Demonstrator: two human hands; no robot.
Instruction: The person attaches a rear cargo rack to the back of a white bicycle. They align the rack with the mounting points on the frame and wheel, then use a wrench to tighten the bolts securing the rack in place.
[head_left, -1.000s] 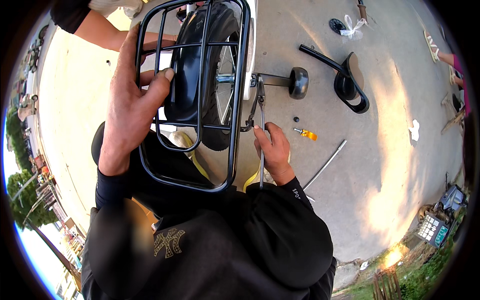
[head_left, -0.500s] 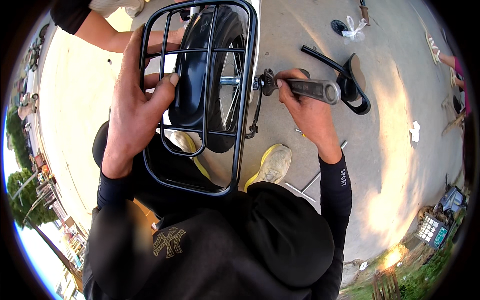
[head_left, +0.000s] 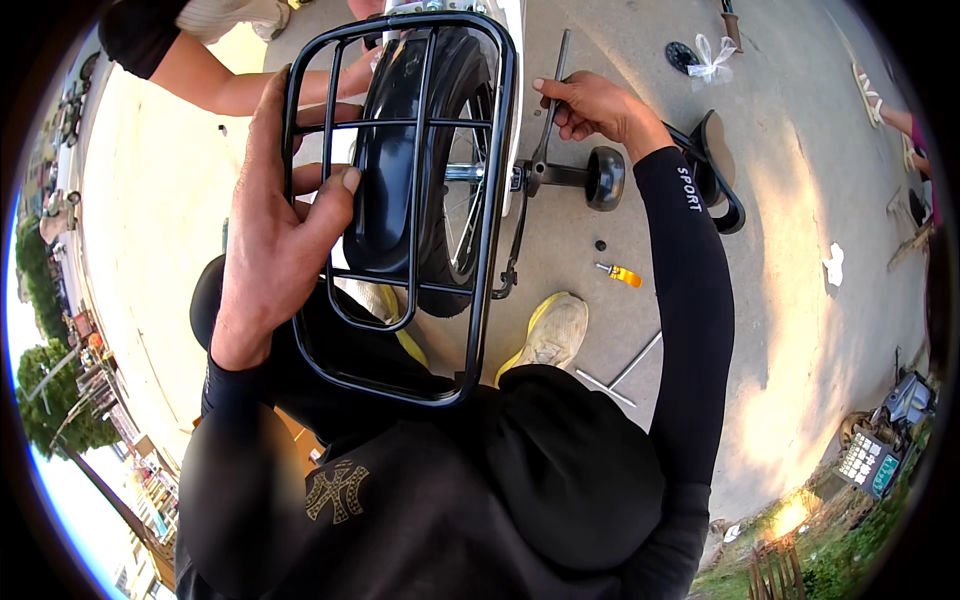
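My left hand (head_left: pixel 285 215) is wrapped round the left side of a black metal rack (head_left: pixel 478 330), thumb over its bars. Beneath the rack are a black mudguard (head_left: pixel 385 160) and a bicycle wheel with a black tyre (head_left: pixel 437 215). My right hand (head_left: pixel 595 108) pinches the handle of a grey wrench (head_left: pixel 549 130), which points away from me. The wrench's head sits at the axle end, right of the wheel. A small black stabiliser wheel (head_left: pixel 605 178) sticks out to the right there.
Another person's forearm (head_left: pixel 235 85) reaches in from the upper left. On the ground lie an orange clamp (head_left: pixel 625 275), a small black cap (head_left: pixel 600 245), a T-handled tool (head_left: pixel 625 370) and a black bicycle saddle (head_left: pixel 712 165). My shoe (head_left: pixel 550 335) is below the axle.
The wrench has swung from pointing right to pointing away from me. My right hand has moved up with it, uncovering the stabiliser wheel and orange clamp. My left hand keeps its hold.
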